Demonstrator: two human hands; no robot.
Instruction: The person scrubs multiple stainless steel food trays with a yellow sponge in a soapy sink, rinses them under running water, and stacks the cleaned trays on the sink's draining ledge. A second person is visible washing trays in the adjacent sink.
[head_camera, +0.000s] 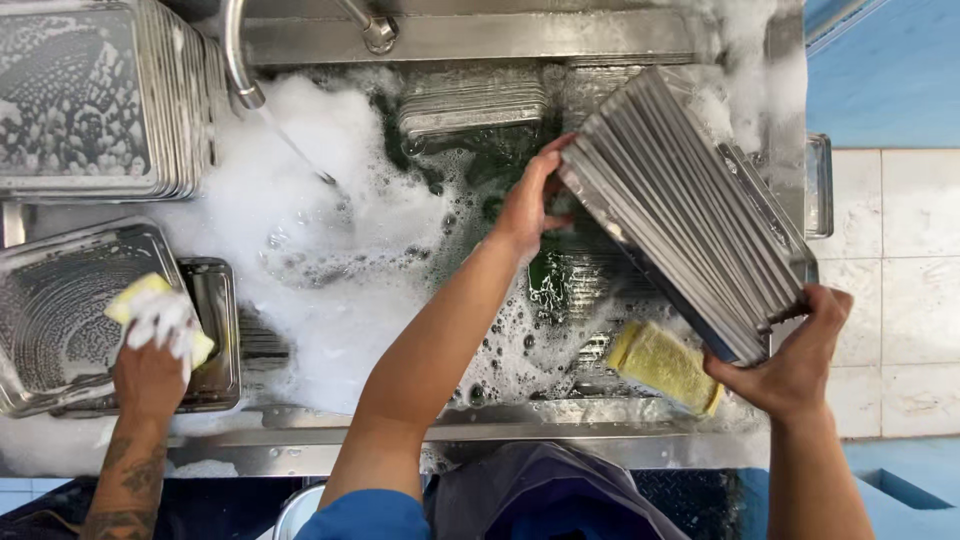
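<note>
Far left: stack of metal trays (90, 100) sits at the top-left edge, sudsy on top, cut off by the frame. Below it one open tray (60, 310) lies flat with a smaller tray (215, 330) tucked against its right side. A co-worker's hand (150, 375), forearm tattooed, is closed on a yellow sponge (160, 315) pressed into that open tray; foam covers the fingers.

Faucet (240, 60) curves down from the back ledge, thin stream running into the foam (330, 220) that fills the left half of the sink. Little free room here: trays crowd the left rim, foam hides the water line.

Centre: the person's left hand (525, 205) reaches across the basin, fingers curled on the near-left corner of the tray bundle (680, 210). More trays (470, 100) lie half-sunk at the back of the sink, and ribbed metal shows under the water beneath the bundle.

Right: the bundle is a thick set of trays held on edge, tilted, top leaning toward the back-right, lifted clear of the water. The right hand (795, 365) clamps its lower-right corner, thumb over the edges. A second yellow sponge (665, 365) lies just below the bundle, near the front rim (560, 415) of the sink, close to the right hand but not held.

Right of the sink: steel side wall with a handle, then pale tile (900, 290) and blue floor
</note>
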